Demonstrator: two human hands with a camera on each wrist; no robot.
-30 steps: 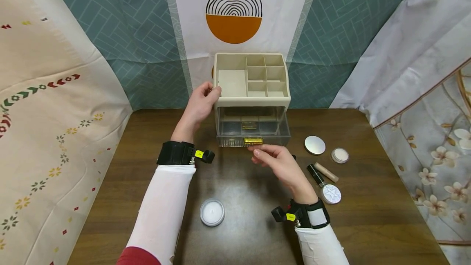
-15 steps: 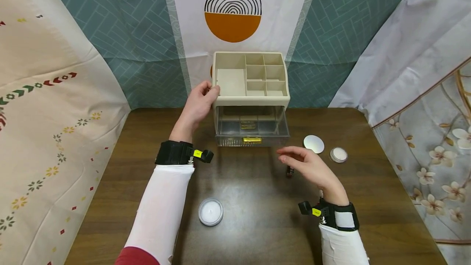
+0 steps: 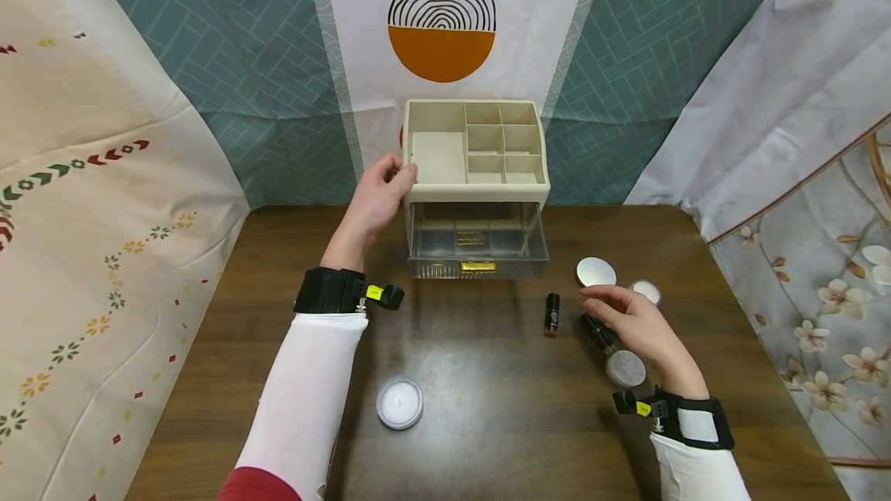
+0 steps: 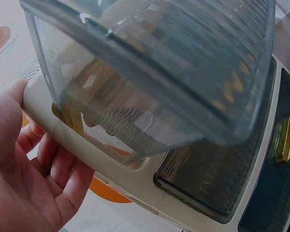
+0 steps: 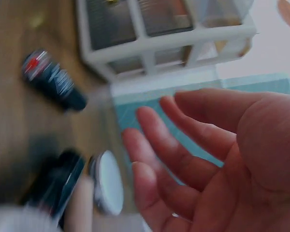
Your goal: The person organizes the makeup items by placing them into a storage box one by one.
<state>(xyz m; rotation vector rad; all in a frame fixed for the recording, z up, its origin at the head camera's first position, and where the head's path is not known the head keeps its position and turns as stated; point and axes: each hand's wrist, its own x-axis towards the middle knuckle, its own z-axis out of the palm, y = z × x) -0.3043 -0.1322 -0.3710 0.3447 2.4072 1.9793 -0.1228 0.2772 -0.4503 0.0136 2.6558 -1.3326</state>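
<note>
My left hand (image 3: 376,195) holds a cream desktop organizer (image 3: 476,192) by its left side, the thumb over the top edge and the fingers against the side wall. A clear drawer (image 3: 445,267) with a gold handle (image 3: 478,267) is pulled out from its upper front. In the left wrist view the clear drawer (image 4: 150,58) juts out past the hand. My right hand (image 3: 643,331) hovers with loosely bent fingers above the cosmetics at right, holding nothing. Below it lie a black tube (image 3: 597,331) and a round silver-lidded compact (image 3: 625,369). A round white-topped case (image 3: 595,271) lies just beyond the fingertips.
A small black lipstick-like tube (image 3: 551,315) lies left of the right hand. A small round jar (image 3: 646,291) is partly behind that hand. A round jar with white contents (image 3: 400,403) stands at the front of the wooden table (image 3: 487,439). Fabric hangs behind and at both sides.
My right hand has left the drawer handle and moved right, over the cosmetics, uncovering the small black tube. The left hand stays on the organizer, and the drawer remains out.
</note>
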